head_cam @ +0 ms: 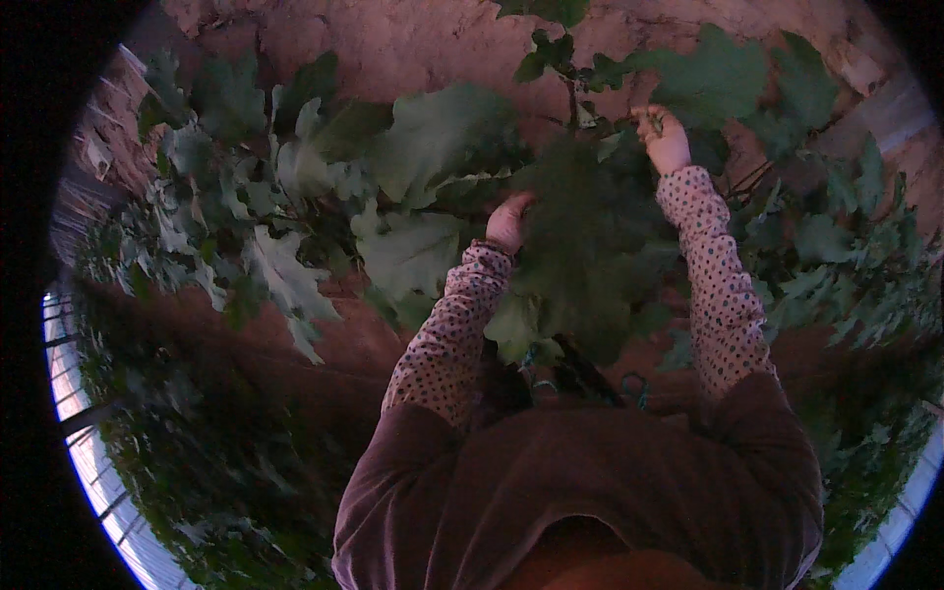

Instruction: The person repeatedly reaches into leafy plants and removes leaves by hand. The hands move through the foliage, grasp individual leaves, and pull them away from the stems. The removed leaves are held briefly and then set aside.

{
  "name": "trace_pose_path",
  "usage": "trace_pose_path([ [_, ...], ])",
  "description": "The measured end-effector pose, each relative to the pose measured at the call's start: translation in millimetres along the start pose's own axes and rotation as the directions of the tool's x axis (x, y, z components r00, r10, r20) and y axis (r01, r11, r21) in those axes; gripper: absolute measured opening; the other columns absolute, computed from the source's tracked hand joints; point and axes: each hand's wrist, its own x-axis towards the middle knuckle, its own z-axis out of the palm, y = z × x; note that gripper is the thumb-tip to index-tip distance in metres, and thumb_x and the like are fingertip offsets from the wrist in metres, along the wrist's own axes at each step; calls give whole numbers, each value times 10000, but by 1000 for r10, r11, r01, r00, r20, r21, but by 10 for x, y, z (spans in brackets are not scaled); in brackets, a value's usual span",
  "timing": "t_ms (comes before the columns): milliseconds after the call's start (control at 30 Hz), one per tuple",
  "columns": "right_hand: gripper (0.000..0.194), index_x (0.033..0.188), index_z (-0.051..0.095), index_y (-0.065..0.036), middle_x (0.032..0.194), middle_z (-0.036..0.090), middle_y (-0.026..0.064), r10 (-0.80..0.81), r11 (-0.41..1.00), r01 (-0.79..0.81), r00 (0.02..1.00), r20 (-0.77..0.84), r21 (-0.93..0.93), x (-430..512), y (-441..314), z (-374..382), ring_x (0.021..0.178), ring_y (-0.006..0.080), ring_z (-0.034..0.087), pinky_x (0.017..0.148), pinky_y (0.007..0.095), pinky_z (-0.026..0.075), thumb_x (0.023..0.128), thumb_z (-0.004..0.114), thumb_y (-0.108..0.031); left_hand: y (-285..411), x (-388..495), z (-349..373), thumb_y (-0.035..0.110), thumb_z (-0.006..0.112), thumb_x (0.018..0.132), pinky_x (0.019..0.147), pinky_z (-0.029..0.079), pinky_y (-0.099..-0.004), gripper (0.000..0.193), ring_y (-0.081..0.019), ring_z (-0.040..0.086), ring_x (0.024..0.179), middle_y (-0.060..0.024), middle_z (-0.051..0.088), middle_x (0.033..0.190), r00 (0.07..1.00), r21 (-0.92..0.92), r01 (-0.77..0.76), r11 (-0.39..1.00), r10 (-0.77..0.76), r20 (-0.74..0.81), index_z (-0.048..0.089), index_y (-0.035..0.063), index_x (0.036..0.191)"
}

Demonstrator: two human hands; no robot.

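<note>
Broad lobed leaves of a plant [590, 243] spread below and between my hands. My left hand [509, 223] is among the leaves at the middle, its fingertips partly hidden by a dark blurred leaf; whether it grips something cannot be told. Higher and to the right, my right hand [662, 136] has its fingers bent beside a large leaf [712, 77], with a small greenish bit at the fingertips that is too blurred to name. An upright stem [571, 99] with small leaves rises between the hands. Dotted sleeves cover both my forearms.
Dense leafy plants stand at the left [284, 177] and right [826, 243]. Bare brown soil [413, 37] lies beyond them. Teal twine [636, 389] hangs near my body. More foliage [221, 442] fills the lower left, beside a bright ribbed wall or cover [96, 472] at the rim.
</note>
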Motion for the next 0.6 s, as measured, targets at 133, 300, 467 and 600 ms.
trace_pose_path([
  [133, 274, 910, 641, -7, 848, 647, 130, -267, 838, 298, 955, 132, -458, 87, -383, 234, 778, 236, 612, 691, 338, 490, 778, 660, -247, 50, -51, 53, 81, 602, 785, 923, 446, -372, 463, -265, 554, 1070, -98, 560, 1213, 963, -590, 232, 773, -267, 28, 505, 60, 1237],
  [300, 564, 1008, 648, -16, 981, 649, 188, -6, 538, 10, 1000, 8, -843, -72, -996, 669, 921, 308, 631, 773, 406, 521, 737, 654, -510, 169, -76, 161, 168, 591, 802, 935, 438, -374, 471, -270, 544, 1088, -100, 549, 1238, 960, -247, 228, 942, -260, -104, 496, 61, 1250],
  [467, 573, 992, 652, -25, 952, 659, 169, 11, 489, -50, 999, -51, -871, -98, -1328, 684, 910, 303, 638, 769, 406, 520, 756, 610, -546, 255, 119, 284, 177, 585, 806, 936, 437, -375, 467, -272, 545, 1087, -102, 549, 1239, 995, 278, 102, 955, -100, -20, 496, 59, 1250],
  [600, 496, 958, 655, -17, 871, 661, 165, -143, 497, 53, 989, -21, -866, 48, -1062, 725, 850, 305, 642, 732, 412, 518, 795, 590, -481, 237, 125, 256, 184, 580, 809, 937, 436, -375, 465, -274, 546, 1086, -104, 548, 1241, 997, 391, 58, 919, -70, 16, 495, 58, 1249],
])
